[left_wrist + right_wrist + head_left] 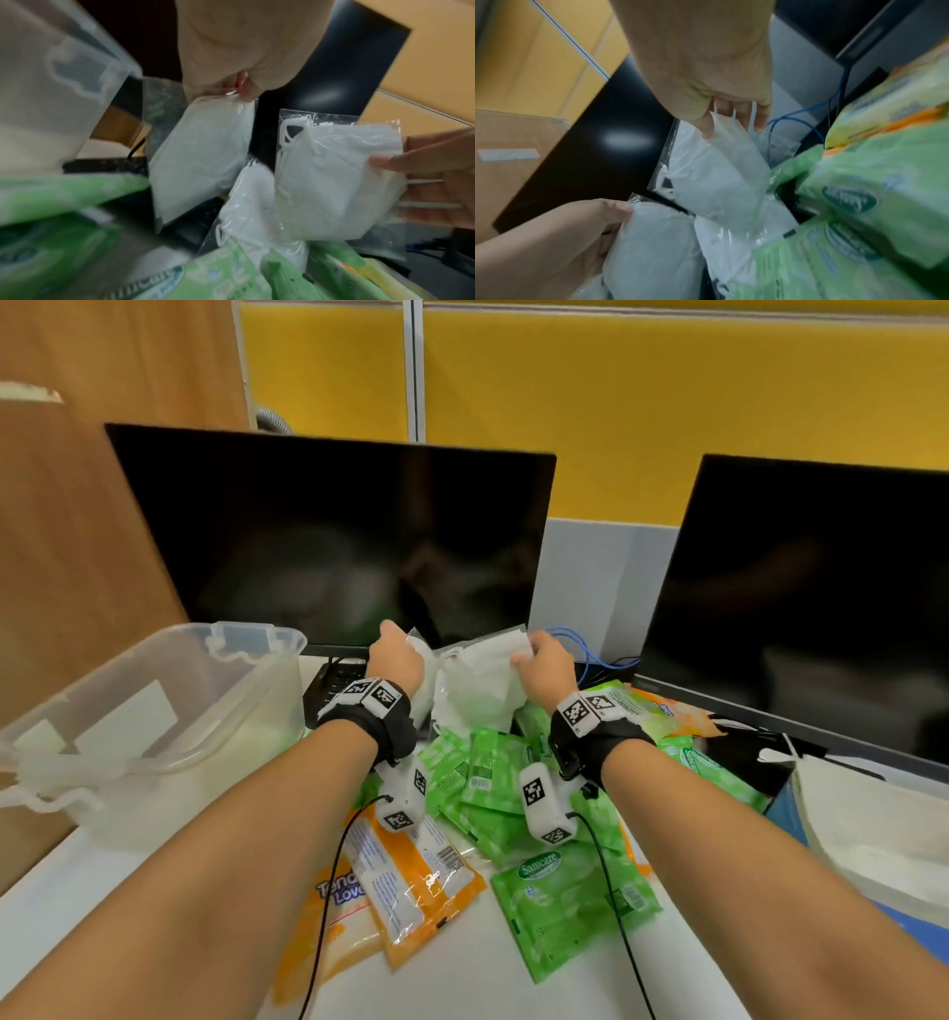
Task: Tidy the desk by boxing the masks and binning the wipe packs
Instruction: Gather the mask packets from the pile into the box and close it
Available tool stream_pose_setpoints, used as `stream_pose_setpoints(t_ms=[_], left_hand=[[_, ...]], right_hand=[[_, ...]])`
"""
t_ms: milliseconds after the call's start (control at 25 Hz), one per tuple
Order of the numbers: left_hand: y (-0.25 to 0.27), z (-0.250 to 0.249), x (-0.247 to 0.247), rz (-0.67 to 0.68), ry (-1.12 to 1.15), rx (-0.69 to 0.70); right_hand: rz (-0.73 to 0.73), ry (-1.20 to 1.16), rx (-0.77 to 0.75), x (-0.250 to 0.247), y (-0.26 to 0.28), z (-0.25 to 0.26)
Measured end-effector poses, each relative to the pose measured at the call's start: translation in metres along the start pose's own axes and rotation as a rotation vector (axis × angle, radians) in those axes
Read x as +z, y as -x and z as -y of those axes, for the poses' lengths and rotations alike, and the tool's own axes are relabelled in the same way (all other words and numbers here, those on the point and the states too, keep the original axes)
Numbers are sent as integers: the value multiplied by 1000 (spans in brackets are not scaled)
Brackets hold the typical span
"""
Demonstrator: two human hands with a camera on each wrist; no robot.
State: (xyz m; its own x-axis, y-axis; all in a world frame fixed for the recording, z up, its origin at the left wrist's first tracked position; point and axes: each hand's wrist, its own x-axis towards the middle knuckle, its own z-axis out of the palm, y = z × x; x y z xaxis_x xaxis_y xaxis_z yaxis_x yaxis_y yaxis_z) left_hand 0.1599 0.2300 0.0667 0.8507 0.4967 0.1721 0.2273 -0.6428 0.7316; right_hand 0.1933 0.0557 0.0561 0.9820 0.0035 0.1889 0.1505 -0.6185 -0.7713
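Even, soft indoor light fills the head view, which bows straight lines near its edges. Both wrist views are dimmer and smeared, the green wipe packs point(59, 205) blurred; a pale glare spot sits on the monitor point(626, 140).

You are reaching over wipe packs point(518, 793) piling on desk point(102, 880) before you. Bin point(154, 706) sitting left of pile. 2 monitors point(334, 541) standing behind. Bagged masks point(472, 680) lying behind pile, before left monitor, between your hands. Cables point(595, 654) trailing right of masks, between monitors.
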Motion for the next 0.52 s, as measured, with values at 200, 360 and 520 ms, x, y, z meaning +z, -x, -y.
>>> stream_pose_setpoints(t_ms=[200,360,520], left_hand=[[48,-49,-40,-224,113,217],[94,-99,-44,-205,332,374],[148,-159,-16,-57,422,536]], right_hand=[[-120,-203,-63,-73,46,15],[-266,-261,-157,-145,93,18],[-381,-160,-212,-216,130,2]])
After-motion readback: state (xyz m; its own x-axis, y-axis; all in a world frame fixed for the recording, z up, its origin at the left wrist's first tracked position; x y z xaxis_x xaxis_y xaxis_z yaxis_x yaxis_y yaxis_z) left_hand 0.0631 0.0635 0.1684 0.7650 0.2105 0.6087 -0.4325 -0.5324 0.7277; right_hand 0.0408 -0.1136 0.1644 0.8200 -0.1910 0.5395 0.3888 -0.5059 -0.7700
